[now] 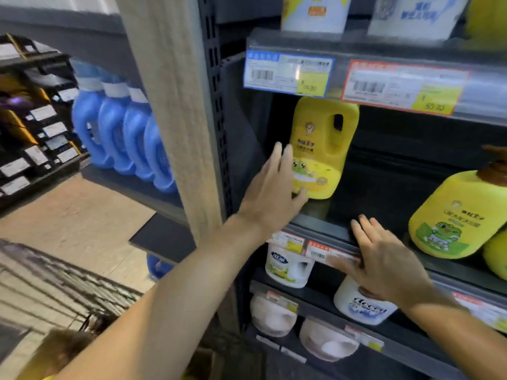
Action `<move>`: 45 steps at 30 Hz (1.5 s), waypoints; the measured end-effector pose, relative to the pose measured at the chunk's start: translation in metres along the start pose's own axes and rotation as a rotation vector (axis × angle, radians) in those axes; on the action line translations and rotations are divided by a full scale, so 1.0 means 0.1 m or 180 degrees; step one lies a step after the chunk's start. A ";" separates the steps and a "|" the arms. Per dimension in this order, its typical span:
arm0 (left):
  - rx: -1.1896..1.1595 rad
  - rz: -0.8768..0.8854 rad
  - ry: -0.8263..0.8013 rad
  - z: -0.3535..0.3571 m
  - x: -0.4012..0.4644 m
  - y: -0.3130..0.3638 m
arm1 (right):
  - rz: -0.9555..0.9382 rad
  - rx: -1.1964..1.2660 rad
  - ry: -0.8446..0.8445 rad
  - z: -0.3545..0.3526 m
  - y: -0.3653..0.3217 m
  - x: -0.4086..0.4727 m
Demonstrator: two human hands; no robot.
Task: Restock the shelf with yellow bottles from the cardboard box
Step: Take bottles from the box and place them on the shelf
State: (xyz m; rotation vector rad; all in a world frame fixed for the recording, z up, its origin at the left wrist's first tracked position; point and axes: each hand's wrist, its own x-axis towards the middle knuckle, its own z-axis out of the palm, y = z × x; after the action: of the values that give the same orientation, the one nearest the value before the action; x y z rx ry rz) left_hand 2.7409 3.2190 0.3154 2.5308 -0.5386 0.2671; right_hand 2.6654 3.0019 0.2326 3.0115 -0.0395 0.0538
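Note:
A yellow handled bottle (322, 149) stands upright at the left end of the dark middle shelf (323, 224). My left hand (274, 190) lies flat against its left side, fingers spread, thumb touching its lower front; it grips nothing. My right hand (384, 259) rests open on the shelf's front edge, over the price tags. A second yellow bottle (458, 215) with a brown pump top stands at the right of the same shelf, and part of another yellow one (496, 253) shows at the frame edge. A corner of the cardboard box (203, 363) shows at the bottom.
A wooden post (170, 105) stands left of the shelf unit. Several blue bottles (123, 127) line a shelf behind it. White tubs (288, 267) fill the shelves below. Price labels (288, 74) hang from the shelf above. A wire cart (55, 283) sits at lower left.

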 end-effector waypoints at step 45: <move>0.0373 -0.3100 -0.1931 -0.31 -4.52 -4.39 | -0.0249 0.2028 -0.2213 1.24 -5.64 -1.82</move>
State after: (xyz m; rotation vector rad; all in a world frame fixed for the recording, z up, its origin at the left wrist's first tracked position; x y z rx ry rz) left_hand 2.5188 3.7219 0.0072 2.6311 0.5523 -0.8509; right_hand 2.5040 3.5492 0.0304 3.4505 0.0368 -1.1948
